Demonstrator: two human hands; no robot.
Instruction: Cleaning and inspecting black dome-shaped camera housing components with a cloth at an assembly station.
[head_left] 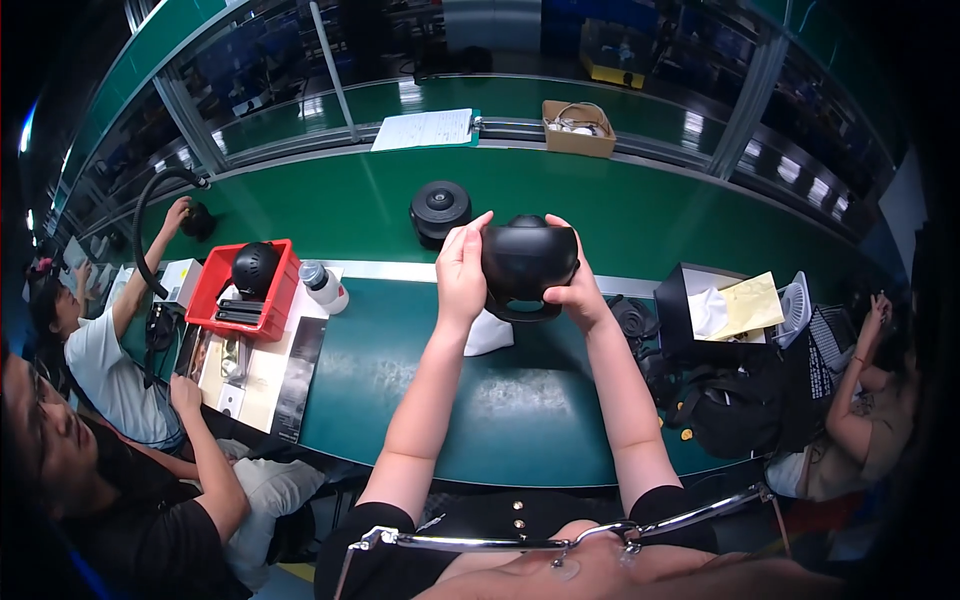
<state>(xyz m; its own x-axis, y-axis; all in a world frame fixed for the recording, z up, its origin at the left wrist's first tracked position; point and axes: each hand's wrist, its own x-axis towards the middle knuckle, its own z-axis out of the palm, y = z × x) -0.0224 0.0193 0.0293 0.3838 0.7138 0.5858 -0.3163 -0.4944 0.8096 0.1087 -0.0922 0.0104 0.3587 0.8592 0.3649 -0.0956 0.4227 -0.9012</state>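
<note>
Between my two hands, held up above the front of the green bench, is a glossy black rounded housing (530, 256) with a small dome on top and an opening low on its near side. My left hand (461, 270) grips its left side, fingers pointing away. My right hand (578, 283) wraps its right side, the thumb on the near face. Just beyond my left hand, a black round unit (440, 208) with a ringed top stands on the green belt. A white cloth or paper (490, 335) lies partly hidden below the housing.
Left: a red bin (275, 320) with a black perforated dome (255, 268), and a spray bottle (322, 287). Right: a black box (680, 310) with papers, a black bag (735, 410), and cables. Beyond: a clipboard (425, 130) and cardboard box (580, 140). People sit on both sides.
</note>
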